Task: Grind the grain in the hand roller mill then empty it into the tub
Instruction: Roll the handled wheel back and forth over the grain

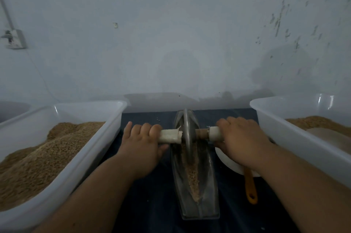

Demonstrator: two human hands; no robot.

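We curl both hands round the cross-handle, left hand and right hand either side of the wheel; the trough runs lengthwise away from us, grain along its floor; the left tub and right tub flank it, one beside each hand.

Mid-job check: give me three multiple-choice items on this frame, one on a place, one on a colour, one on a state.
1. Where is the grinding wheel? A. in the metal trough B. inside a plastic tub C. hung on the wall
2. What colour is the tool handle right of the trough? A. blue B. orange C. green
3. What are the hands doing? A. both idle B. both scooping C. left hand and right hand each grip a wrapped handle
Answers: A, the wheel stands in the trough's grain; B, it shows orange; C, fingers curl round both handles.
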